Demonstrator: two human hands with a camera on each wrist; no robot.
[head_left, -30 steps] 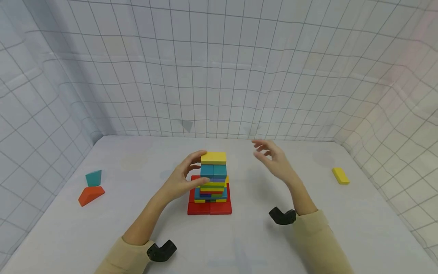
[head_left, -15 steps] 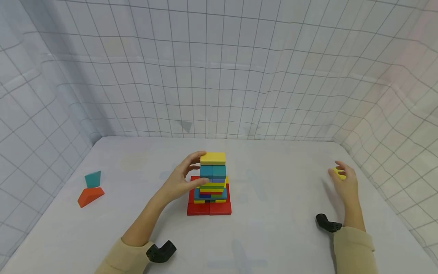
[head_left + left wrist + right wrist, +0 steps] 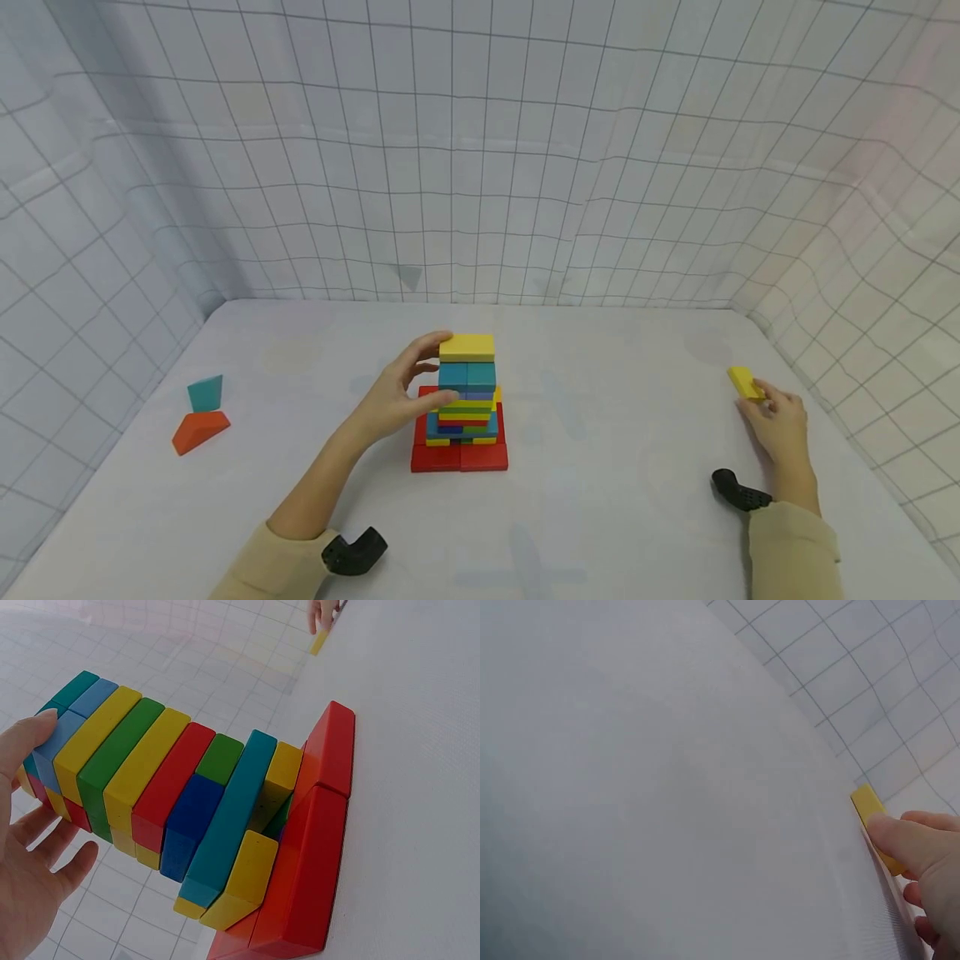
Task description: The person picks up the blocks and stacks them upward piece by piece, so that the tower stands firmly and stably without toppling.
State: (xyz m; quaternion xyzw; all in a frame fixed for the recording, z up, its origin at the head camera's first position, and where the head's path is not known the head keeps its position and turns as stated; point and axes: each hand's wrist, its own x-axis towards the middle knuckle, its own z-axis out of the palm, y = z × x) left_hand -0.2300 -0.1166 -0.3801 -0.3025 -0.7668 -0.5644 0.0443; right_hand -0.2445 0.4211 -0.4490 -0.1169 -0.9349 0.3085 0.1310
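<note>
A tower of stacked coloured blocks [image 3: 467, 377] rises from a base of red blocks [image 3: 460, 457] at mid-table, with a yellow block [image 3: 467, 347] on top. My left hand [image 3: 401, 390] holds the upper tower from its left side. In the left wrist view its thumb [image 3: 37, 731] lies on the upper blocks and the lower fingers stand apart from them; the index fingertip is partly hidden. Far to the right, my right hand [image 3: 780, 421] pinches the near end of a loose yellow block [image 3: 742, 382]. The right wrist view shows the thumb [image 3: 900, 836] on that block.
On the left of the white table [image 3: 600, 517] lie a teal block [image 3: 206, 393] and an orange block [image 3: 200, 431], close together. A gridded white curtain [image 3: 480, 167] encloses the back and sides.
My right hand has moved from beside the tower out to the far right and now pinches the loose yellow block. The left hand and the tower stay in place.
</note>
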